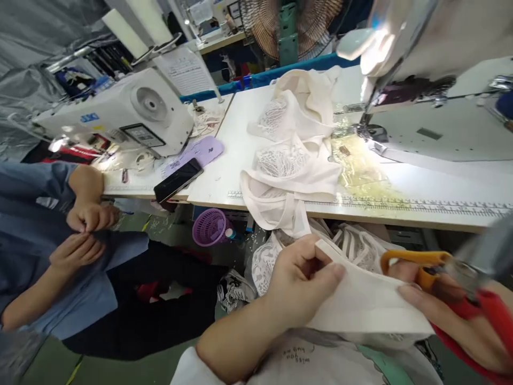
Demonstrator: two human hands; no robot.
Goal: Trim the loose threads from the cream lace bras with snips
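Observation:
My left hand (302,280) pinches the edge of a cream fabric piece (366,302) low in the view, thumb on top. My right hand (444,315) grips the same piece at its right end and also holds scissors (436,267) with orange and red handles, blades blurred toward the right edge. White lace garments (294,160) lie heaped on the white sewing table (228,176) ahead and hang over its front edge into my lap.
A sewing machine head (404,59) with a bright lamp stands at the upper right. Another white sewing machine (120,115) sits at left, with a black phone (178,179) beside it. A person in blue (48,235) sits at left, hands together. A purple basket (210,227) hangs under the table.

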